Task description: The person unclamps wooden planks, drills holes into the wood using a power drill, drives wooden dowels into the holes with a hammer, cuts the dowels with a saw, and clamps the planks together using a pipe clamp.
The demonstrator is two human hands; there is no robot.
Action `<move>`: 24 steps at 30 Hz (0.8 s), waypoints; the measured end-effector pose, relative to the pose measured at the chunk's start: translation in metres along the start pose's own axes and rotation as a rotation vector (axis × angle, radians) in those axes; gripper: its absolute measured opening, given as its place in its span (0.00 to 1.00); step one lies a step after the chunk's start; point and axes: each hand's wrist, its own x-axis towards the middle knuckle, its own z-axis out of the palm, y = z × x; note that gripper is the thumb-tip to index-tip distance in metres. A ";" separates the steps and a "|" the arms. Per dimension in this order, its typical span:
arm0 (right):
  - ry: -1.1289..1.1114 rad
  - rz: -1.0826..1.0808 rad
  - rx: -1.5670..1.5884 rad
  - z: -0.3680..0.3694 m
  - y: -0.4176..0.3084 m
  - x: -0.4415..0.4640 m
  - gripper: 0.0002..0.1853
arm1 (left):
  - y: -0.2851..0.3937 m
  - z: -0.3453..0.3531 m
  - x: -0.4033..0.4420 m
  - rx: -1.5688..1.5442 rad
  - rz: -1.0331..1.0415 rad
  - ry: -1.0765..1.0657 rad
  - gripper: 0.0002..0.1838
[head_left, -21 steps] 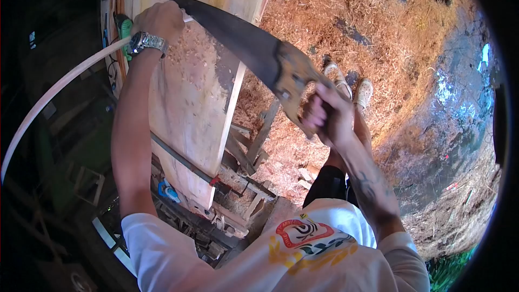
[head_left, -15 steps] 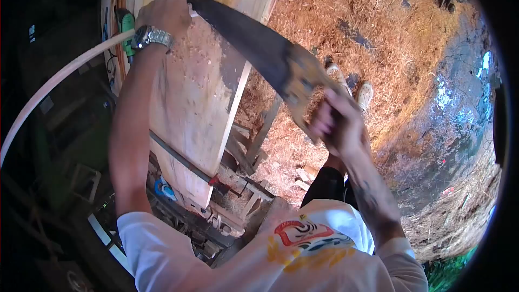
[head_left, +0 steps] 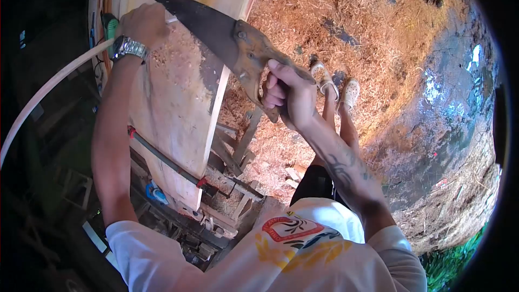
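A hand saw (head_left: pixel 200 20) with a dark blade and worn wooden handle lies across my view, its tip at the upper left. My right hand (head_left: pixel 286 94) is wrapped round the handle. My left hand (head_left: pixel 143 26), with a metal watch at the wrist, grips a long thin wooden strip (head_left: pixel 59 78) that curves away to the left; its pale end pokes out beside the blade. Under both is a wide wooden board (head_left: pixel 178 113) with shavings on it. Whether the teeth touch the strip cannot be made out.
A bar clamp (head_left: pixel 167 160) with red ends crosses the board's near part. A green tool (head_left: pixel 110 26) lies at the board's left edge, and a blue object (head_left: pixel 155 192) lower down. Wooden supports (head_left: pixel 246 139) stand beneath. Shavings (head_left: pixel 324 16) cover the ground around my shoes.
My right hand and the saw have moved left and slightly up, with the handle now nearer the board. My left hand still holds the strip. The whole view has shifted a little.
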 end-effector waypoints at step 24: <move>0.122 0.049 -0.099 0.001 -0.007 -0.019 0.15 | 0.008 -0.012 -0.008 -0.006 -0.036 0.006 0.08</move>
